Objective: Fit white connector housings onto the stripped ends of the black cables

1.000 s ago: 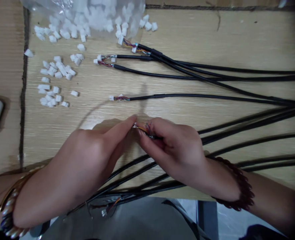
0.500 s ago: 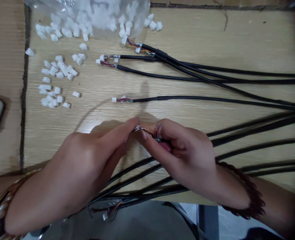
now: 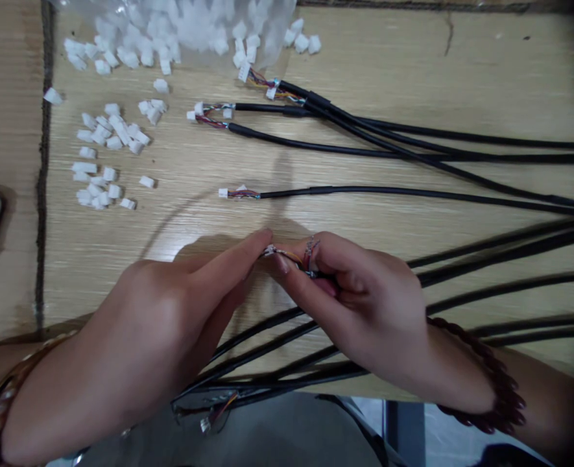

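Observation:
Between thumb and finger, my left hand (image 3: 170,318) pinches a small white connector (image 3: 270,250), mostly hidden by the fingertips. Thin coloured wires (image 3: 291,255) run from it to my right hand (image 3: 359,292). That hand is closed on the wires at the stripped end of a black cable. A second bunch of loose wire ends (image 3: 310,250) sticks up beside the right index finger. Just beyond the hands lies a black cable (image 3: 345,190) with a white connector (image 3: 223,193) on its wires.
White connector housings (image 3: 116,130) lie loose at the left, below a clear plastic bag (image 3: 194,32) full of them. Finished-looking black cables (image 3: 388,133) stretch off to the right. More cables (image 3: 287,373) pass under my hands, their wired ends (image 3: 218,412) hanging over the table's front edge.
Both hands keep the same pinch on the connector and wires, with hardly any movement. The whole view has shifted very slightly.

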`<state>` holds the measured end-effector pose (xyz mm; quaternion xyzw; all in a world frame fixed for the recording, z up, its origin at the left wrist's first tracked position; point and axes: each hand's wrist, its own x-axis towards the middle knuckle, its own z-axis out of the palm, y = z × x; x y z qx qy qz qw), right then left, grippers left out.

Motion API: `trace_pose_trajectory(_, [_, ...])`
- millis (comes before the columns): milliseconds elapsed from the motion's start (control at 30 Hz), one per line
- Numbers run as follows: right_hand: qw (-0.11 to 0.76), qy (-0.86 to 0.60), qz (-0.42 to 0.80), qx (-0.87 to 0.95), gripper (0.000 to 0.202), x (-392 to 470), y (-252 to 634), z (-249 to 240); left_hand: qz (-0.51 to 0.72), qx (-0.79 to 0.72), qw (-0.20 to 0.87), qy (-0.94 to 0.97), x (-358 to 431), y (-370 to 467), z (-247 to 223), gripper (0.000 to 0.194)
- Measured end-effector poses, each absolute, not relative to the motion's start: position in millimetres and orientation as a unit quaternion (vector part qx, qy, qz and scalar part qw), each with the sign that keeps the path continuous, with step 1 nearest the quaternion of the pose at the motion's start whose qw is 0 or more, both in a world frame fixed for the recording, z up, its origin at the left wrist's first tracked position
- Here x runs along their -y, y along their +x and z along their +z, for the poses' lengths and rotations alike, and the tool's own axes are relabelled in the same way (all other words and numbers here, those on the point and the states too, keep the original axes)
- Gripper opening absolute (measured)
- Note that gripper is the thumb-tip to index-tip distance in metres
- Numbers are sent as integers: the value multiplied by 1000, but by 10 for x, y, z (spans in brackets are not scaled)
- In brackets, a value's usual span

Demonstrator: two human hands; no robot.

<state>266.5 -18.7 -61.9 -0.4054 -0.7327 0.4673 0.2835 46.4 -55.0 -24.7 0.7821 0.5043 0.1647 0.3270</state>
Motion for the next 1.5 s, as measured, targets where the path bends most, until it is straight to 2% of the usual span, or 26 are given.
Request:
trace_pose_trajectory(367, [283,-402,466,736,19,191,2663,-615,158,-506,322,785,558,450,-237,43])
trace_pose_trajectory(667, [257,-419,445,748,10,213,2660,-535,146,-511,325,782,519,508,-217,26])
trace_pose_trajectory(900, [244,-387,373,807,19,194,2664,-539,145,-511,338,777,467,536,-198,17])
trace_pose_trajectory(1200, [247,-403,360,804,26,226,2648,-579,150,-516,288,792,477,576,-228,19])
trace_pose_trajectory(1367, [261,-396,371,799,19,208,2633,-602,151,-514,271,800,472,598,-231,23])
trace_pose_trajectory(1500, [279,-393,409,775,28,182,2632,-617,142,-506,262,810,467,582,-221,30])
